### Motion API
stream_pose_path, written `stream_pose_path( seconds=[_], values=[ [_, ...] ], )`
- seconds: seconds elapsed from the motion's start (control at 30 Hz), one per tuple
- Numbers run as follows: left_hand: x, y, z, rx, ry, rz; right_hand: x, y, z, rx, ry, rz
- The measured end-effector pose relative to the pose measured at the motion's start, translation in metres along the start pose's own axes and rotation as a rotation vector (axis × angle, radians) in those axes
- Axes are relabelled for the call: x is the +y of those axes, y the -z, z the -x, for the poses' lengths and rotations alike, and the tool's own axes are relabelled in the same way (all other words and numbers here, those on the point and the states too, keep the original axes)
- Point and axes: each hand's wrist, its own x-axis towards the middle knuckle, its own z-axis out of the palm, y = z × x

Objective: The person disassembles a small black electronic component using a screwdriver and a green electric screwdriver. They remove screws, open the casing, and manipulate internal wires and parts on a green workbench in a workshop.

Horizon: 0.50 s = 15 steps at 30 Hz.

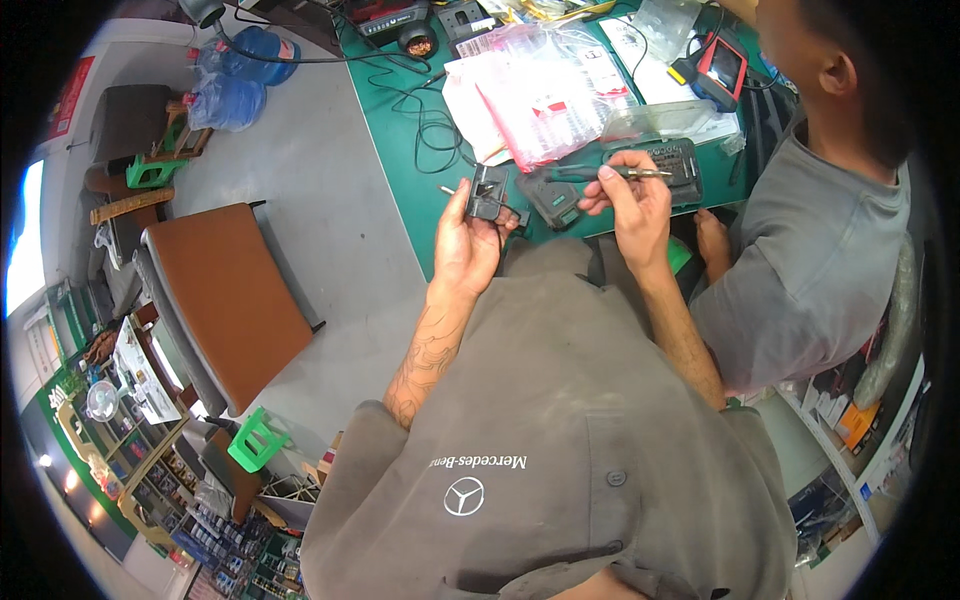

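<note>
My left hand [468, 245] is closed around a small black block-shaped housing [488, 196] at the table's near edge. A short metal shaft [447, 189] sticks out of its left side. In my right hand [638, 205] is a slim, dark pen-shaped tool [648, 173], pinched between the fingers, with its pointed metal tip to the right. The tool is apart from the housing; whether it is a screwdriver or a soldering iron I cannot tell. Between my hands a dark grey plastic part [550, 200] lies on the green table [400, 130]. Beside my right hand is an open black bit case [682, 170].
A co-worker [810, 240] sits close on my right. Plastic bags [550, 95], a red-and-black handheld device [722, 70] and a loose black cable [430, 130] lie on the table. A brass-wool tip cleaner [418, 45] stands farther back. A brown bench [230, 300] is at left.
</note>
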Motion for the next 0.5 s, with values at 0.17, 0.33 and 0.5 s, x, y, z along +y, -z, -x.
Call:
stream_pose_path(
  seconds=[0.17,0.33,0.5],
  values=[
    [-0.008,-0.01,0.0,0.042,-0.042,-0.047,-0.028,-0.03,0.014,-0.107,0.181,-0.091],
    [-0.013,-0.02,0.003,0.06,-0.251,-0.186,-0.026,-0.034,0.022,-0.039,0.265,-0.038],
    [-0.018,-0.011,-0.003,0.065,-0.323,-0.234,-0.021,-0.041,0.019,-0.027,0.234,0.202]
  ],
)
